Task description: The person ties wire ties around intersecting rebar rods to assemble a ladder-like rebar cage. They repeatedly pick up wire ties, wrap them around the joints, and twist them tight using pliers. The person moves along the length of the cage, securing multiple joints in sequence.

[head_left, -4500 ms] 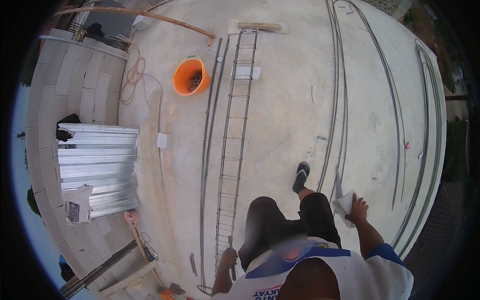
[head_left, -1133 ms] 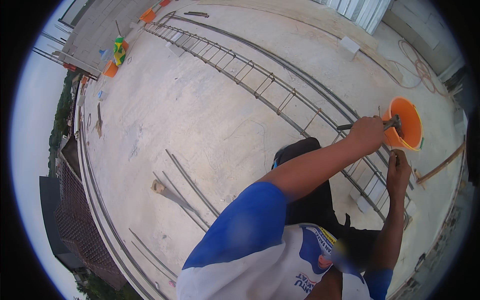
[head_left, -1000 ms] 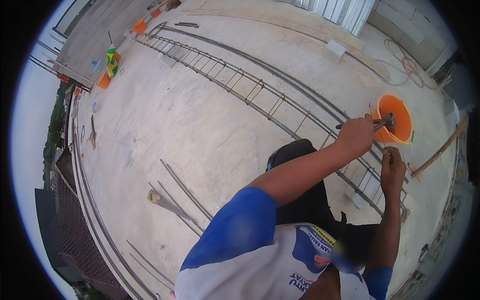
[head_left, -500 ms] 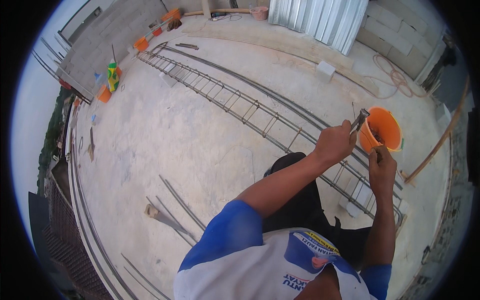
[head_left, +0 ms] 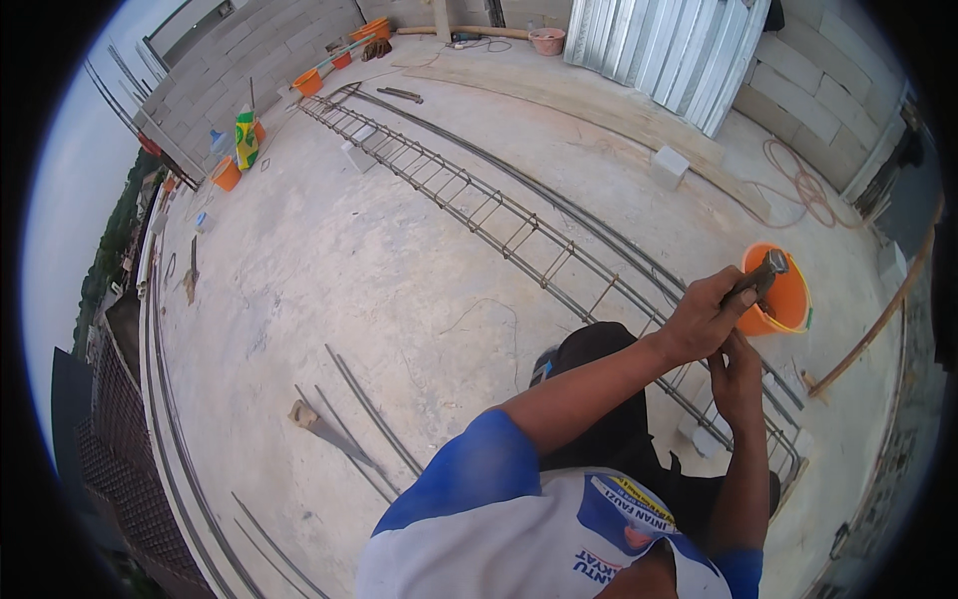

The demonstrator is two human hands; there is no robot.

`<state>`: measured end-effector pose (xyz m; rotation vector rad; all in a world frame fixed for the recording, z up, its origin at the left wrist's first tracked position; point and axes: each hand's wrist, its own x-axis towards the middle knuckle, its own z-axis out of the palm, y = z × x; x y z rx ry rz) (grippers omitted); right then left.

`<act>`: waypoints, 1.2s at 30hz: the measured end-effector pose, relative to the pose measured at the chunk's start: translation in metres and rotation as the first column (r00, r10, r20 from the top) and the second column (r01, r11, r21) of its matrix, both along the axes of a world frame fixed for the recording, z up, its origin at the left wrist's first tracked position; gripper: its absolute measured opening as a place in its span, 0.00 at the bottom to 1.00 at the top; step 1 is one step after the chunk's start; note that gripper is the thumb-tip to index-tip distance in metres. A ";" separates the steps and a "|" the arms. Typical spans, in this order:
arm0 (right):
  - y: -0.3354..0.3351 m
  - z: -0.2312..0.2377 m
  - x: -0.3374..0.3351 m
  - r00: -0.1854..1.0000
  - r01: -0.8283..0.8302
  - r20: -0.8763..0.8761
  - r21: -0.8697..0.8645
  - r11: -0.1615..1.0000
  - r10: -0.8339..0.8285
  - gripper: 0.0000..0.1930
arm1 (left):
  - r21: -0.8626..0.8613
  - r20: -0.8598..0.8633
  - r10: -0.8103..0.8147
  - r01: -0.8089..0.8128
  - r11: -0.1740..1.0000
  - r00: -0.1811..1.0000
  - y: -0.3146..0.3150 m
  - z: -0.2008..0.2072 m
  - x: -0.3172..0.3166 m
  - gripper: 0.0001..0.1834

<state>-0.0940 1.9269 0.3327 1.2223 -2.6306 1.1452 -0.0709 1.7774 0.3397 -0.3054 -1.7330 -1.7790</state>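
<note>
Being gripped in the left hand (head_left: 699,317), right of centre: one hand tool (head_left: 773,266), metal-headed, dark-handled; the handle is being enclosed by curled fingers, and the head is being seen against an orange bucket (head_left: 793,299). The right hand (head_left: 736,381), just below, is being partly covered by the left; its fingers are being held bent and close together, and whether anything is being pinched cannot be told. One ladder-like steel cage (head_left: 534,218) is being displayed from upper left to lower right, its nearer part being partly hidden by the forearms and a dark-clothed leg (head_left: 599,374). Long loose bars (head_left: 564,203) are being placed alongside, on its upper side. Also being listed: one pale block (head_left: 670,167), upper right; corrugated metal sheets (head_left: 659,60), top; one handsaw (head_left: 329,430) near thin rods (head_left: 374,409), lower left
</note>
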 end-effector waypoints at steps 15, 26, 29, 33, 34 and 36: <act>0.187 0.023 0.054 0.822 0.498 0.012 0.468 0.730 -0.569 0.10 | -0.292 0.456 0.230 -0.100 0.951 0.860 -0.090 0.042 0.064 0.11; 0.254 -0.078 0.115 0.757 0.489 0.371 0.225 0.843 -0.538 0.17 | -0.677 0.717 0.522 0.284 0.678 0.462 -0.033 -0.069 0.172 0.16; 0.254 -0.060 0.121 0.746 0.362 0.489 0.273 0.892 -0.452 0.17 | -0.615 0.776 0.443 0.378 0.692 0.450 -0.037 -0.048 0.179 0.14; 0.256 -0.036 0.152 0.732 0.025 0.626 0.369 0.929 -0.268 0.15 | -0.282 0.893 0.004 0.555 0.782 0.449 -0.041 -0.027 0.195 0.15; 0.265 -0.041 0.164 0.665 -0.028 0.707 0.343 0.939 -0.239 0.15 | -0.179 0.924 -0.089 0.628 0.758 0.371 -0.037 -0.020 0.201 0.15; 0.289 -0.067 0.176 0.581 0.035 0.714 0.458 0.888 -0.391 0.17 | -0.066 0.990 -0.024 0.609 0.790 0.139 -0.038 -0.006 0.230 0.14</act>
